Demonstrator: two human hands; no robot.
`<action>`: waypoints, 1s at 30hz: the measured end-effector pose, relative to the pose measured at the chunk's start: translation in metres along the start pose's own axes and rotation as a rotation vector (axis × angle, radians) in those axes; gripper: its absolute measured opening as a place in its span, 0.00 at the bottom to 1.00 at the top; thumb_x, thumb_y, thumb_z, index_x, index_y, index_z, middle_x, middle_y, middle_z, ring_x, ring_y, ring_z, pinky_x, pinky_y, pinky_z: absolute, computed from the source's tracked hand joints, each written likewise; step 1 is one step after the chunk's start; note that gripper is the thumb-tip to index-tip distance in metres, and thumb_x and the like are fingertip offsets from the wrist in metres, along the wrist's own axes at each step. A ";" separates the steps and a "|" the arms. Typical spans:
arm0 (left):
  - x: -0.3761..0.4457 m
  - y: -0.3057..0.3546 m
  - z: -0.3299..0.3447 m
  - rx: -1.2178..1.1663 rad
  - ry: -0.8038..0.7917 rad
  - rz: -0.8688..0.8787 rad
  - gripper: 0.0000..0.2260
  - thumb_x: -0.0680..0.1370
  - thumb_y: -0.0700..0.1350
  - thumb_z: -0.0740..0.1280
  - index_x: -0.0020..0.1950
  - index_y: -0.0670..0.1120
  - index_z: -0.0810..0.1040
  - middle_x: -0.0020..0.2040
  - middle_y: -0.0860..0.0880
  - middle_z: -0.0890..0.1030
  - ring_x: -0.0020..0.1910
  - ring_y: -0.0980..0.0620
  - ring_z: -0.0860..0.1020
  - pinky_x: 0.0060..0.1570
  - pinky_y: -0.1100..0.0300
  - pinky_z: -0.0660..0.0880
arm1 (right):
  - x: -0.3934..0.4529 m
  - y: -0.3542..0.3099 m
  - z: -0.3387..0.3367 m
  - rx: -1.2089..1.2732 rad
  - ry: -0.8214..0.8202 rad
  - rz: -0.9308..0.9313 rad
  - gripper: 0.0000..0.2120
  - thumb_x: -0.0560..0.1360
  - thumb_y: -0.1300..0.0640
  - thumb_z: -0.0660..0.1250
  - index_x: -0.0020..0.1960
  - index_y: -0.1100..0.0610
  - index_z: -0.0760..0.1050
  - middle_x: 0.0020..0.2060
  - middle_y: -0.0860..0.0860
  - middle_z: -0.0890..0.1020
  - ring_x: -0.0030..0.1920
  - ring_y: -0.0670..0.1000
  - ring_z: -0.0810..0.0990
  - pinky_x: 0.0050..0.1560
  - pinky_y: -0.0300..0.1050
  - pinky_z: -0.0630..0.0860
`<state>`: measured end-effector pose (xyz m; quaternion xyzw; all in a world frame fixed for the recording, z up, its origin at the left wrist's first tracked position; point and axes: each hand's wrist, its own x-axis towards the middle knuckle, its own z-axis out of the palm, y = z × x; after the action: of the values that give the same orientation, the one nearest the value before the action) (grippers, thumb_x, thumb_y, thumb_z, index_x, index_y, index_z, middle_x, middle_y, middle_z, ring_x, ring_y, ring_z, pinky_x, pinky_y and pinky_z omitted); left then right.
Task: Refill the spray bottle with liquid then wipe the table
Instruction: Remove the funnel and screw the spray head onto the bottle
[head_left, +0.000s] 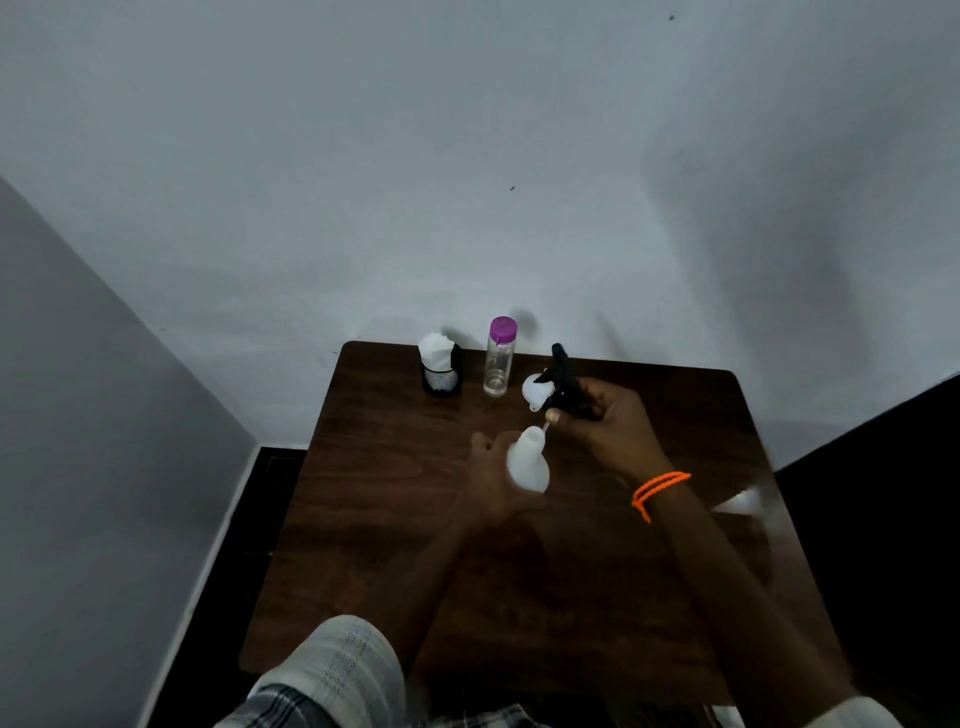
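My left hand (493, 478) grips the white spray bottle body (527, 460), tilted over the middle of the dark wooden table (395, 519). My right hand (602, 421) holds the black spray head (563, 376) just above and to the right of the bottle's open neck; its thin dip tube reaches toward the neck. A clear bottle with a purple cap (500, 358) stands upright at the back of the table, with a little liquid at the bottom. A small white funnel (535, 389) lies behind the spray head.
A black mesh cup holding white tissue (441, 366) stands at the back left of the table. A blurred white object (743, 501) lies near the table's right edge. The table sits against a pale wall, with dark floor on both sides.
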<state>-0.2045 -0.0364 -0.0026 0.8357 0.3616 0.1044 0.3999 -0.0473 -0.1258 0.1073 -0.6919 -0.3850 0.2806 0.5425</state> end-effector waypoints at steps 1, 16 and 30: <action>0.000 0.002 -0.001 0.010 0.001 0.001 0.44 0.56 0.59 0.81 0.69 0.57 0.67 0.58 0.54 0.63 0.55 0.53 0.70 0.53 0.55 0.76 | -0.001 0.004 0.003 -0.053 0.001 0.001 0.17 0.70 0.65 0.78 0.58 0.58 0.83 0.51 0.52 0.87 0.54 0.51 0.86 0.58 0.50 0.81; 0.013 0.014 0.005 -0.044 0.080 0.037 0.44 0.56 0.62 0.81 0.68 0.54 0.70 0.58 0.52 0.65 0.53 0.54 0.72 0.51 0.55 0.77 | -0.013 0.020 0.029 -0.330 0.098 -0.079 0.14 0.73 0.57 0.77 0.57 0.56 0.82 0.48 0.47 0.85 0.49 0.42 0.82 0.49 0.28 0.74; 0.012 0.011 0.011 -0.056 0.097 0.031 0.44 0.53 0.66 0.78 0.65 0.53 0.73 0.56 0.50 0.67 0.52 0.54 0.73 0.52 0.53 0.79 | -0.014 0.028 0.038 -0.291 0.176 -0.020 0.14 0.68 0.52 0.81 0.52 0.53 0.83 0.44 0.48 0.81 0.48 0.49 0.83 0.50 0.42 0.78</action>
<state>-0.1856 -0.0395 -0.0028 0.8237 0.3646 0.1611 0.4034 -0.0789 -0.1206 0.0703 -0.7811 -0.3794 0.1547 0.4711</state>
